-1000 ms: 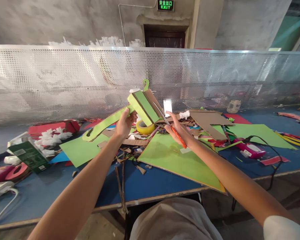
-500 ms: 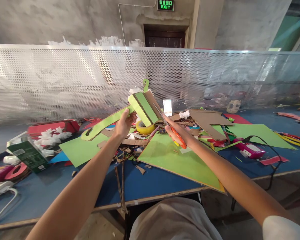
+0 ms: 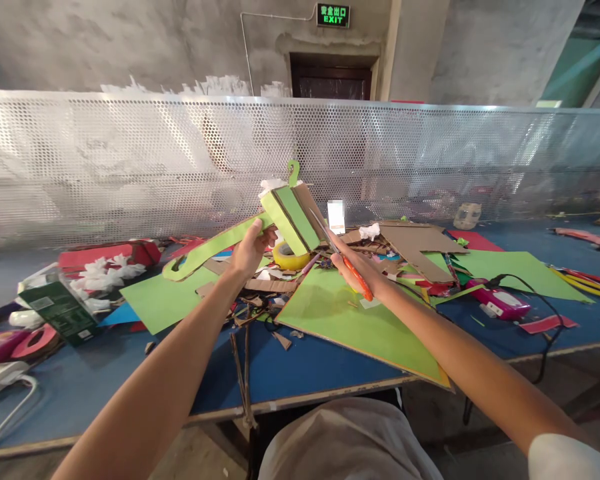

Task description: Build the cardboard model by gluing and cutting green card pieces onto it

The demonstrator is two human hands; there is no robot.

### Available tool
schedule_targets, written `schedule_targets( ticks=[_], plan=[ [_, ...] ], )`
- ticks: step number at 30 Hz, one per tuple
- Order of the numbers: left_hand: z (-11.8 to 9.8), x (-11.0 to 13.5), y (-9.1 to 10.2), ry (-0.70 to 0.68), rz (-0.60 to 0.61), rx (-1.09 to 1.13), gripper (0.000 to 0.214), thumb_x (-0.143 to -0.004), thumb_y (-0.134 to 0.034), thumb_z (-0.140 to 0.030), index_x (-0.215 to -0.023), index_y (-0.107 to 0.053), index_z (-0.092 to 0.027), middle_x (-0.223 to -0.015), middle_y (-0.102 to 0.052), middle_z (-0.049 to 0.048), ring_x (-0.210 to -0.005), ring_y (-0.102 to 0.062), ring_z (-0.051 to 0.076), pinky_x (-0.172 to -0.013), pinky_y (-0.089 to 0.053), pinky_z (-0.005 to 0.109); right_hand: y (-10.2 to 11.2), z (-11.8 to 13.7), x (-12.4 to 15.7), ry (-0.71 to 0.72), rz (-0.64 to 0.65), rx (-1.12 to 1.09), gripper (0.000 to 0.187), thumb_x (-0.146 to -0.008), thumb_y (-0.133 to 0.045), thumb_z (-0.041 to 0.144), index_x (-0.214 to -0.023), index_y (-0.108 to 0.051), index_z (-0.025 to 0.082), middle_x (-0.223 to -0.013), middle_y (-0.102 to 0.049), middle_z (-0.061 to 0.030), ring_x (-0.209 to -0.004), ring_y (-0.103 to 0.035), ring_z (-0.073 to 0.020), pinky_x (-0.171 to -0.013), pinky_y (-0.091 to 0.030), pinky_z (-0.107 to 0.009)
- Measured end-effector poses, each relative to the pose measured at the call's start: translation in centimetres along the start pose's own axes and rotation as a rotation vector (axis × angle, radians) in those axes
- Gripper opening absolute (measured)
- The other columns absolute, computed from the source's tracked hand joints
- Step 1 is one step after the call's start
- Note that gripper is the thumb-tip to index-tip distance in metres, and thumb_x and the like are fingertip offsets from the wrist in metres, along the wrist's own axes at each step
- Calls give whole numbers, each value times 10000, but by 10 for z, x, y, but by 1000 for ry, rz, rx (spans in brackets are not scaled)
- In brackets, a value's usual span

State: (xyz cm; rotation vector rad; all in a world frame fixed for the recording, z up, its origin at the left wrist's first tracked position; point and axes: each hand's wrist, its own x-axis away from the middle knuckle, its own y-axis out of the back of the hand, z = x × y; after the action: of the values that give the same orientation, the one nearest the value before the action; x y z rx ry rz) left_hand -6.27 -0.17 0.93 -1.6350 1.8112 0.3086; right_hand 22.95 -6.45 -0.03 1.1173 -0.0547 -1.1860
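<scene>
My left hand (image 3: 253, 248) is closed around part of a green paper-and-cardboard model (image 3: 293, 217), holding it tilted above the table. The model has a boxy body with a bare brown side, a long hooked strip on the left and a small curled piece on top. In my right hand (image 3: 353, 261) is a pair of scissors (image 3: 357, 277) with orange handles. Their blades point up and left, close beside the brown cardboard side; whether they touch it I cannot tell. Below the model lies a roll of yellow tape (image 3: 290, 259).
A green sheet (image 3: 350, 320) covers the table's front middle, amid cardboard scraps (image 3: 415, 243). A lit phone (image 3: 337, 217) stands behind. On the left are a dark green box (image 3: 57, 310) and a red box (image 3: 107, 257); on the right, a pink corded tool (image 3: 500, 299). A perforated metal screen (image 3: 155, 160) rises behind.
The view has tilted slightly, so everything sits a little lower. Both hands, the model and the scissors keep almost the same positions relative to each other.
</scene>
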Motion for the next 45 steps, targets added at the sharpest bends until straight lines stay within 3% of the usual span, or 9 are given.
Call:
schedule_targets(
  ticks=[9, 17, 24, 33, 40, 45],
  plan=[
    [-3, -1, -3, -14, -15, 16, 422, -952, -655, -578, -781, -674, -192, -701, -643, 39, -594, -556, 156, -606, -457, 308, -4, 2, 0, 39, -66, 37, 732, -1093, -302, 669, -1689, -331, 243, -605, -561, 13, -520, -477, -196, -578, -345, -315],
    [-1, -1, -1, 3, -2, -4, 419, -930, -689, -576, -840, -726, -168, -722, -649, 43, -625, -570, 152, -628, -467, 295, -3, -2, 0, -44, -70, -85, 863, -1051, -357, 733, -1679, -169, 172, -657, -582, 28, -521, -523, -182, -544, -368, -279],
    [-5, 0, -6, 2, 4, -17, 404, -960, -666, -553, -829, -725, -175, -719, -660, 50, -629, -593, 163, -626, -480, 302, -4, 1, 0, -66, -100, -104, 773, -1064, -383, 680, -1655, -217, 211, -655, -582, 42, -517, -522, -178, -536, -380, -272],
    [-4, -2, -8, -7, -12, 19, 415, -948, -677, -561, -803, -716, -174, -698, -657, 46, -599, -572, 148, -595, -469, 290, -6, 10, 3, -62, -143, -24, 713, -1083, -338, 627, -1633, -317, 174, -617, -558, 29, -581, -573, -230, -621, -421, -329],
    [-7, 2, -14, 28, 0, -8, 411, -939, -686, -554, -801, -718, -168, -739, -679, 56, -624, -590, 155, -609, -477, 297, -5, 3, 0, -41, -132, -124, 772, -1076, -370, 654, -1672, -181, 201, -655, -583, 36, -521, -523, -182, -548, -401, -290],
    [-7, 4, -18, 6, 32, -18, 428, -921, -698, -580, -800, -732, -172, -712, -657, 51, -623, -574, 155, -625, -489, 293, -3, 5, 0, -40, -153, -124, 765, -1079, -360, 658, -1679, -197, 211, -643, -561, 32, -540, -520, -190, -548, -401, -298]
  ],
)
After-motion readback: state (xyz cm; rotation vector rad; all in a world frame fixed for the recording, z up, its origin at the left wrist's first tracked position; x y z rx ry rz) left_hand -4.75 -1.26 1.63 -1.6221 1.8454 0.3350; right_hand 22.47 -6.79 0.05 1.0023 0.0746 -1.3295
